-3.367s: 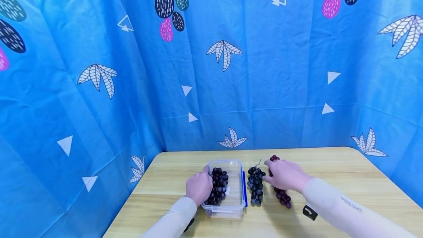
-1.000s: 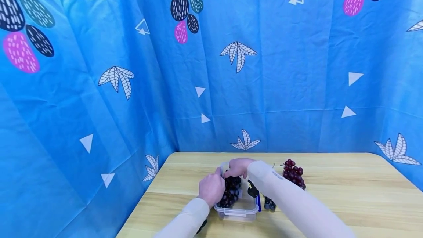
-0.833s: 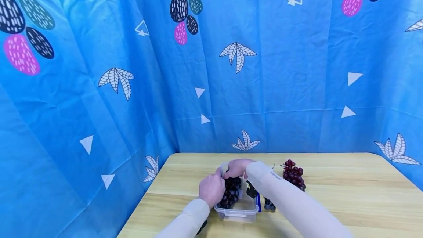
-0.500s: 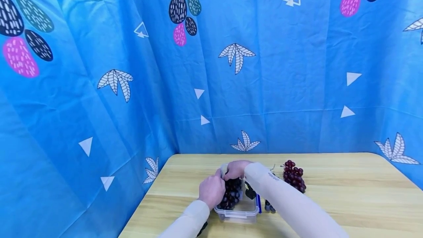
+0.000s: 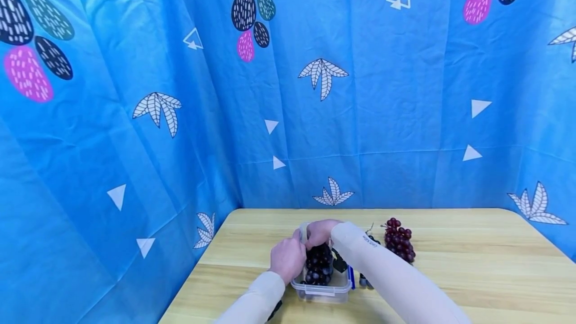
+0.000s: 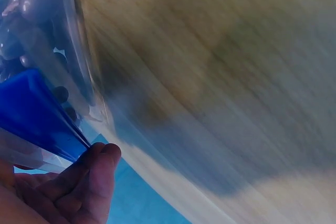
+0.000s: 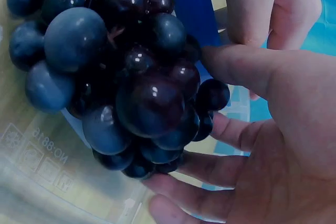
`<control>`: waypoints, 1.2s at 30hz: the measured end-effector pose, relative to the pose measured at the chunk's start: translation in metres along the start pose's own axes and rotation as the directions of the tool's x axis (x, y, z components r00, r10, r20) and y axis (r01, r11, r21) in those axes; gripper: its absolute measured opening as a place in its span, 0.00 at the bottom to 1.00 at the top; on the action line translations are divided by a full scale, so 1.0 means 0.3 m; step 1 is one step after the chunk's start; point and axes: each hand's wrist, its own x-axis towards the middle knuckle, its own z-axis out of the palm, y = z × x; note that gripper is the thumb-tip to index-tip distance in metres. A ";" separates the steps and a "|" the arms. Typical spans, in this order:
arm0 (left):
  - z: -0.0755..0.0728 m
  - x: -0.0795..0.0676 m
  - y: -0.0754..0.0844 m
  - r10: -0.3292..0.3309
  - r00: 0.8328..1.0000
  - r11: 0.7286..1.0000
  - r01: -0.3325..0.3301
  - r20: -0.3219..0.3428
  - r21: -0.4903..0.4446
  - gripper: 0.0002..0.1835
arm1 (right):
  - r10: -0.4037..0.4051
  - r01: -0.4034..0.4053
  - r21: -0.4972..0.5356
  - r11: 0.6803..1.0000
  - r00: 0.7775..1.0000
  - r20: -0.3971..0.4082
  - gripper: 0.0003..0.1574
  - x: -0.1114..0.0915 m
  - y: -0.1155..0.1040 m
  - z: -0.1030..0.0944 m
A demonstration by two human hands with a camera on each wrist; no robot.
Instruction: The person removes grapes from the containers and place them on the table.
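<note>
A clear plastic food container (image 5: 320, 291) with blue clip flaps stands on the table in the head view. Inside it is a bunch of dark grapes (image 5: 318, 266). My left hand (image 5: 287, 259) holds the container's left side; in the left wrist view its bent fingertips (image 6: 107, 153) meet the edge of a blue flap (image 6: 37, 111). My right hand (image 5: 320, 232) reaches into the container from the far end. In the right wrist view its thumb and fingers curl round the dark grapes, gripping the end of the bunch. The container's far end is partly hidden by the right hand.
Right of the container, a second dark bunch (image 5: 365, 282) lies mostly behind my right forearm. Farther right is a bunch of red grapes (image 5: 399, 242). The wooden table (image 5: 463, 259) ends at a blue patterned curtain (image 5: 396, 174).
My right hand has left the red grapes and moved left into the container. Within the last half second the dark bunch there has shifted slightly right. The left hand stays on the container.
</note>
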 end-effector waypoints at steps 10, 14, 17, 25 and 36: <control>0.006 0.006 -0.003 -0.011 1.000 1.000 0.011 0.017 -0.003 0.24 | 0.058 -0.058 0.025 0.998 0.998 0.021 0.31 0.013 0.009 -0.001; 0.009 0.009 -0.005 -0.013 1.000 1.000 0.013 0.010 -0.014 0.24 | 0.088 -0.089 0.028 0.996 0.995 0.037 0.25 0.020 0.016 -0.002; 0.010 0.010 -0.006 -0.016 1.000 1.000 0.016 0.004 -0.020 0.24 | 0.093 -0.093 0.008 0.996 0.995 0.039 0.18 0.014 0.014 -0.005; 0.011 0.007 -0.003 -0.029 1.000 0.999 0.029 -0.003 -0.026 0.22 | 0.070 -0.067 -0.069 0.995 0.997 0.040 0.13 0.002 0.007 -0.003; 0.005 0.003 -0.002 -0.011 1.000 1.000 0.011 -0.011 -0.021 0.22 | 0.063 -0.064 0.030 0.998 0.998 0.015 0.18 -0.002 0.020 -0.004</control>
